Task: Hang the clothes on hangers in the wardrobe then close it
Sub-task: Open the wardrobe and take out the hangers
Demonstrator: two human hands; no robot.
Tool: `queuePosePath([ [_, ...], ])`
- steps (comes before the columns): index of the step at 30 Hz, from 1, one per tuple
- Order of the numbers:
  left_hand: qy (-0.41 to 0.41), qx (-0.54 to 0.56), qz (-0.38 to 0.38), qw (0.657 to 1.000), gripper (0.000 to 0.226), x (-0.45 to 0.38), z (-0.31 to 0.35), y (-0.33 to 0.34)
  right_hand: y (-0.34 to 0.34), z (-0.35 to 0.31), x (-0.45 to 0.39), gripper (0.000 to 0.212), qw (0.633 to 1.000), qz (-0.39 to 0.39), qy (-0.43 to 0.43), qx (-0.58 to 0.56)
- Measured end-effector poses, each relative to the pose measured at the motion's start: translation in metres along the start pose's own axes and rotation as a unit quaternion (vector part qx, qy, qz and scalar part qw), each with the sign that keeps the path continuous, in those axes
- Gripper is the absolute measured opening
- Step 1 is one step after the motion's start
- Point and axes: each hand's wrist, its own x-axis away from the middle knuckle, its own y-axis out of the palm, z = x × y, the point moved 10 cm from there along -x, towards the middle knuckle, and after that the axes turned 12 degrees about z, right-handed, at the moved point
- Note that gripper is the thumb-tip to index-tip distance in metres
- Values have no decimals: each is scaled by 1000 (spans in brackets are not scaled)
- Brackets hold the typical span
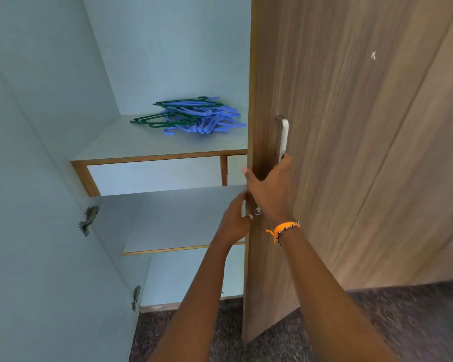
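Note:
A pile of blue and green plastic hangers (pixel 194 114) lies on the wardrobe's upper shelf (pixel 131 150). The wood-grain wardrobe door (pixel 338 126) stands partly open at the right. My right hand (pixel 270 189), with an orange band at the wrist, grips the lower end of the metal door handle (pixel 283 134), its thumb sticking out left past the door's edge. Just below, my left hand (pixel 234 218) holds the door's edge beside a small silver lock (pixel 258 211). No clothes are in view.
The wardrobe's pale blue inside shows a second shelf (pixel 173 220) lower down. The left door (pixel 37 205) is swung wide, with two metal hinges (pixel 89 219) on it. Dark speckled floor (pixel 390 322) lies below.

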Motion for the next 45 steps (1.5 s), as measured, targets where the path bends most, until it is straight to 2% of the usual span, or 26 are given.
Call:
queuePosePath([
  [3,42,46,-37,997,46,38,16,23,-57,0,20,112,996,69,0,58],
  [5,71,65,-62,993,47,63,25,39,-96,0,28,117,990,110,-14,85],
  [8,106,71,-107,986,54,103,44,72,-157,7,35,96,984,140,-25,111],
  [12,120,106,-160,974,50,152,75,111,-222,14,48,67,992,107,5,64],
  [14,135,106,-170,970,52,168,90,129,-249,19,51,68,993,101,16,63],
  [19,180,64,-205,960,56,203,123,176,-307,33,46,86,992,79,22,93],
  [22,210,50,-213,953,59,216,143,202,-339,47,41,85,993,71,29,90],
  [28,202,53,-223,952,60,243,179,257,-404,83,19,63,991,64,83,81],
  [34,196,53,-225,953,62,263,213,309,-460,101,-2,56,990,67,100,74],
  [37,186,47,-231,954,63,266,223,331,-483,105,-10,34,987,77,98,102],
  [39,182,38,-240,953,64,270,228,342,-495,107,-12,18,982,97,101,130],
  [42,184,26,-252,950,66,275,235,355,-510,106,-11,20,969,142,90,179],
  [45,174,24,-253,951,60,271,241,357,-522,116,-5,13,963,180,106,168],
])
